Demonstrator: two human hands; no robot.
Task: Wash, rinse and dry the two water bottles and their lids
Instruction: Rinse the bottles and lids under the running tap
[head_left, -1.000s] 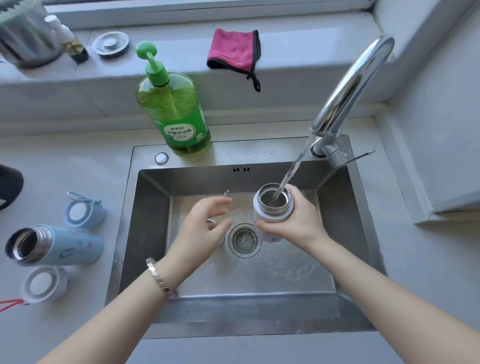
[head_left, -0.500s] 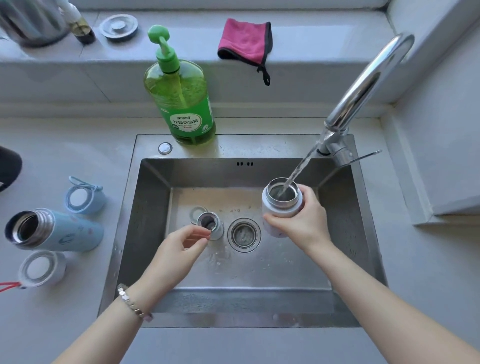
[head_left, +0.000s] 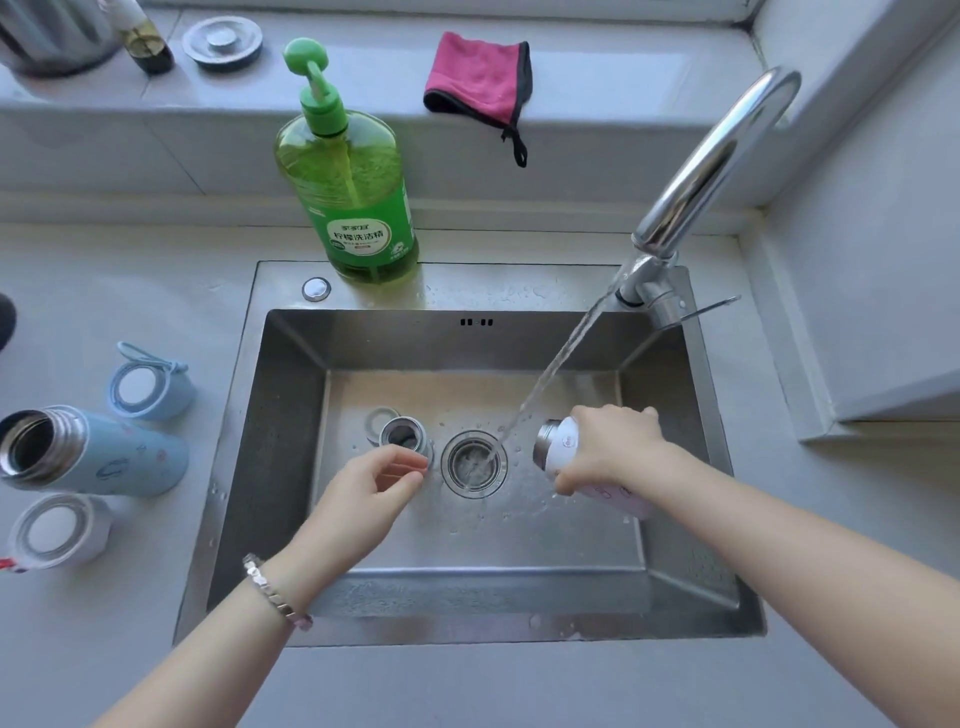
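Head view: white bottle (head_left: 562, 448) now sideways.

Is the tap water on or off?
On. A stream of water pours from the faucet into the drain.

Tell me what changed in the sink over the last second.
The right hand tipped the white bottle from upright under the stream onto its side, mouth toward the drain. The left hand drew back off the metal cup. Blue bottle and soap bottle stayed put.
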